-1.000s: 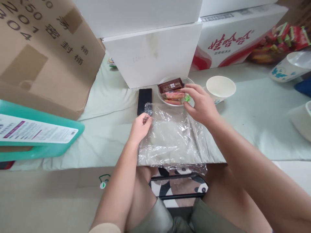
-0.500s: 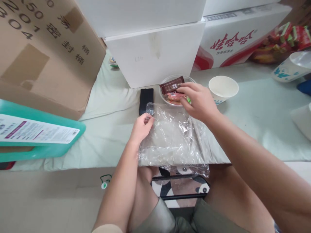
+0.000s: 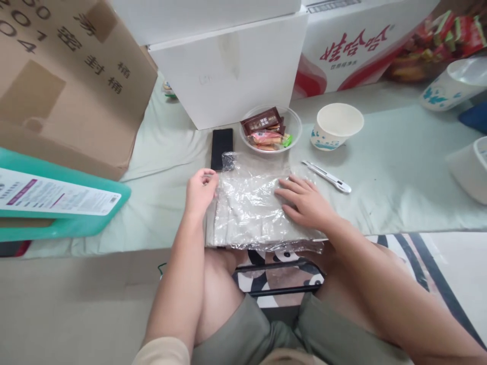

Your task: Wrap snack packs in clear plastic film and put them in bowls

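Note:
A clear, crinkled plastic bag [image 3: 251,203] lies flat before me, its near end hanging over the table's front edge. My right hand [image 3: 306,203] rests on the bag's right part, fingers spread, holding nothing. My left hand [image 3: 201,191] is closed at the bag's left edge, fingers curled; whether they pinch the plastic is hidden. Just beyond the bag stands a clear round bowl [image 3: 297,134] holding brown sachets [image 3: 262,121] and small wrapped snacks [image 3: 266,139]. A white utility knife [image 3: 327,177] lies beyond my right hand. Above my left hand is a dark phone [image 3: 221,147], partly under a bag corner.
A paper cup [image 3: 338,124] stands right of the bowl; more cups [image 3: 451,86] are farther right. White boxes [image 3: 232,76] line the back. At left are a cardboard carton [image 3: 83,91] and a green jug [image 3: 114,187]. Red snack packs [image 3: 452,38] fill the far right corner.
My right hand has left the bowl and come down onto the bag. My left hand has shifted slightly left. The utility knife now shows; the whole view has tilted a little.

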`<state>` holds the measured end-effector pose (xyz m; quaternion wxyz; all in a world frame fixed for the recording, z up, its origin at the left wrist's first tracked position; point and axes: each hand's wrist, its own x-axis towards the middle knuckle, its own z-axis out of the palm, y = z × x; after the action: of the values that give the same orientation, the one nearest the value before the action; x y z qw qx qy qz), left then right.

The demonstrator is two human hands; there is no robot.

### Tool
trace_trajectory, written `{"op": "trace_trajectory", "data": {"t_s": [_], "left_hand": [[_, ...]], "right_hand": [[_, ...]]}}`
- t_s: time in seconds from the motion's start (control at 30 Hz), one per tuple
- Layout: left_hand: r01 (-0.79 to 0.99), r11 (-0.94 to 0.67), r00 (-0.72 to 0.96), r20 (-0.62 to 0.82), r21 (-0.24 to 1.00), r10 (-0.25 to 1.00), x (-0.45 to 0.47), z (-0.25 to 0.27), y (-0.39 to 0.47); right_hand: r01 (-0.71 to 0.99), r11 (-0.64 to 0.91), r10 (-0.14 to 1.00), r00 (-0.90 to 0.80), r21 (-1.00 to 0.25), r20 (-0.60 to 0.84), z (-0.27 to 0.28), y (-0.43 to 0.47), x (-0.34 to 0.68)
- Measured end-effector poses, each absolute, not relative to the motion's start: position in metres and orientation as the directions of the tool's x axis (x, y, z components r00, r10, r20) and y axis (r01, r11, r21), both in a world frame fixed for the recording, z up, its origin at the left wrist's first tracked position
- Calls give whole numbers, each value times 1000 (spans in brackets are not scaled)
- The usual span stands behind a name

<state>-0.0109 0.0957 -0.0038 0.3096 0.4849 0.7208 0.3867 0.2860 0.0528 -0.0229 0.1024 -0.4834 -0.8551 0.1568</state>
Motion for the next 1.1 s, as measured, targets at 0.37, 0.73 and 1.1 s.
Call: {"op": "trace_trajectory", "data": {"t_s": [0.37, 0.73, 1.1], "left_hand": [[765, -543, 617, -151, 346, 772, 45, 29, -13], [773, -525, 576, -46, 356, 816, 43, 25, -14], [273, 97, -91, -75, 957, 993, 9, 30, 7]], "right_hand": [[593, 684, 688, -718, -424, 105, 2, -9, 307], [679, 611, 791, -511, -407, 336, 3, -20, 317], [489, 169, 984, -40, -856, 172, 7, 1, 354]]}}
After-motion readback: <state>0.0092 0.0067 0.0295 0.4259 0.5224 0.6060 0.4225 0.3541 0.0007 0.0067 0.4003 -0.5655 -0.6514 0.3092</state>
